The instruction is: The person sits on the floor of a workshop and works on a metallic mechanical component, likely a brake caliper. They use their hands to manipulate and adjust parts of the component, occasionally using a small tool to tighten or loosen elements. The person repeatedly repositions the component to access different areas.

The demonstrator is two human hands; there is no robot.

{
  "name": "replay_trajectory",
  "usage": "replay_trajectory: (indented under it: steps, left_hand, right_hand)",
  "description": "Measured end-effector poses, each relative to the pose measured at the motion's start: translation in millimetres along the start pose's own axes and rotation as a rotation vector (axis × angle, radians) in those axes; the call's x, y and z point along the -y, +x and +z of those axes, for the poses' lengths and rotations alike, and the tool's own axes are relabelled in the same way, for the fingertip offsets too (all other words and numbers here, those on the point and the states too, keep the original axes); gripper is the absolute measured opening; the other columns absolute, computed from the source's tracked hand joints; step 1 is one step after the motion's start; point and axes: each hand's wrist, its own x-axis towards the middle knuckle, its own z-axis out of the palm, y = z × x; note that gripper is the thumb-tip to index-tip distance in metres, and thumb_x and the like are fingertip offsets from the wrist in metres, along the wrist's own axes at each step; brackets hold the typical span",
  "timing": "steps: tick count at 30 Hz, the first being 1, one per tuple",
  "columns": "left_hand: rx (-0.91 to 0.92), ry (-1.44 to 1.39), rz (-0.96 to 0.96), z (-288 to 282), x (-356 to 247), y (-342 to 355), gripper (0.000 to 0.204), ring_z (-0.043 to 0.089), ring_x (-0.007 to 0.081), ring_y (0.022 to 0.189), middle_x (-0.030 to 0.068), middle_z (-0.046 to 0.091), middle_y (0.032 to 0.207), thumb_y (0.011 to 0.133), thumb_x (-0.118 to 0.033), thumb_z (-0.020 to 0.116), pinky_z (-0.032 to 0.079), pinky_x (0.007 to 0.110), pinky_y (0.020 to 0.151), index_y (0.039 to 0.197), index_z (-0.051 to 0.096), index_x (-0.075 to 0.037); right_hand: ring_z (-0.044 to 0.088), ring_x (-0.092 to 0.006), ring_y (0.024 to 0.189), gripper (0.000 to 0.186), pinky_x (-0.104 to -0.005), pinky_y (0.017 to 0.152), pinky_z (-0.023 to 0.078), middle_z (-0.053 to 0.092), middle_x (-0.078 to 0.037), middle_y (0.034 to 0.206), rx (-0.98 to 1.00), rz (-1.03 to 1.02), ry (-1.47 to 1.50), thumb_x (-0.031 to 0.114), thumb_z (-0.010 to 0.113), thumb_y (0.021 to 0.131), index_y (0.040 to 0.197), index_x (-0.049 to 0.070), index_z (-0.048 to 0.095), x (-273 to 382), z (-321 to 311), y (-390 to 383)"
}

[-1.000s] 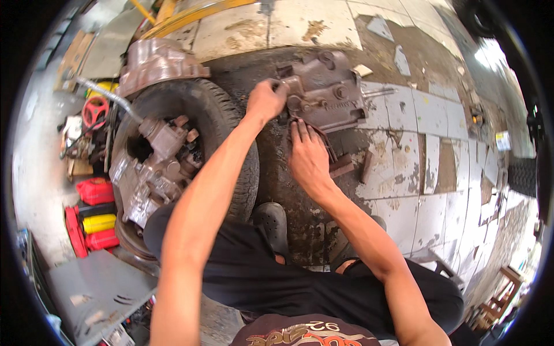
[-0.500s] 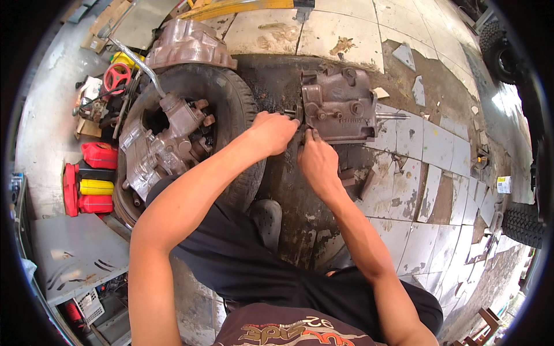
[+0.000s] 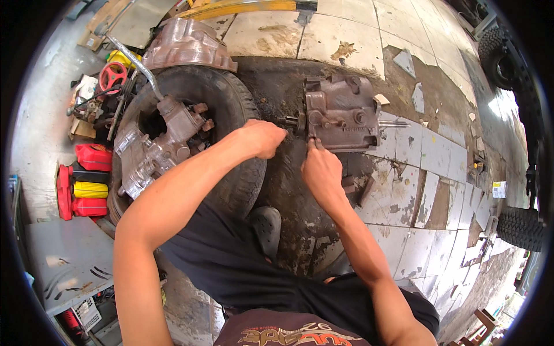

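A brown, box-shaped metal gearbox casing [image 3: 341, 111] lies on the dark, grimy floor [image 3: 291, 173] between one and two o'clock of centre. The right hand [image 3: 322, 171] has its fingertips against the casing's edge near half past seven; whether they clasp it, I cannot tell. The left hand [image 3: 264, 139] curls near the grey splined metal shaft [image 3: 294, 120] at the casing's nine o'clock, its hold hidden.

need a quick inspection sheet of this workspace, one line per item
Surface: floor tiles cracked, dirty, some missing
Job's things: metal casing on the floor, shafts sticking out both ends
Clutter: large tire with metal parts on it; red wheel at left
Hands: right hand appears to touch the casing's near left corner; left hand beside the left shaft, contact unclear
Cables: nothing seen
Surroundings: yellow beam beyond; more tires at far right
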Motion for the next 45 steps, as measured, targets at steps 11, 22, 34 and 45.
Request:
replay_trajectory:
  steps: [11, 22, 34, 45]
  left_hand:
    - [-0.050, -0.040, 0.060, -5.5, -3.4, -11.5, 0.053, 0.060, 0.0335, 0.116, 0.0166, 0.064, 0.121, 0.086, -0.014, 0.063, 0.050, 0.046, 0.095, 0.138, 0.051, -0.007]
    - [-0.008, -0.024, 0.043, -4.8, -7.2, -16.6, 0.053, 0.059, 0.0335, 0.116, 0.0179, 0.064, 0.121, 0.087, -0.016, 0.063, 0.049, 0.046, 0.096, 0.137, 0.050, -0.005]
    - [-0.018, -0.041, 0.051, -8.1, -9.4, -11.2, 0.054, 0.059, 0.0346, 0.115, 0.0189, 0.064, 0.120, 0.087, -0.016, 0.063, 0.049, 0.046, 0.095, 0.138, 0.049, -0.006]
    - [-0.046, 0.013, 0.056, 1.3, -8.6, -14.4, 0.054, 0.061, 0.0356, 0.112, 0.0184, 0.066, 0.116, 0.087, -0.019, 0.064, 0.050, 0.047, 0.093, 0.137, 0.050, -0.006]
  right_hand:
    - [0.060, -0.0351, 0.116, 0.055, -0.0363, 0.092, 0.054, 0.056, -0.033, 0.128, -0.161, -0.073, -0.058, 0.005, 0.057, 0.080, 0.131, -0.014, 0.049, 1.9, 8.7, 1.1]
    - [0.068, -0.0360, 0.101, 0.055, -0.0376, 0.077, 0.059, 0.055, -0.032, 0.130, 0.136, 0.110, -0.014, 0.005, 0.057, 0.079, 0.129, -0.016, 0.049, 19.1, -20.1, 8.3]
    - [0.071, -0.0385, 0.086, 0.055, -0.0389, 0.071, 0.060, 0.056, -0.036, 0.125, -0.321, -0.143, 0.013, 0.006, 0.059, 0.078, 0.127, -0.017, 0.049, -0.6, 9.3, 11.3]
    - [0.072, -0.0345, 0.085, 0.055, -0.0369, 0.070, 0.059, 0.057, -0.034, 0.122, 0.000, 0.027, -0.010, 0.007, 0.060, 0.080, 0.128, -0.017, 0.049, 12.8, -7.9, 11.4]
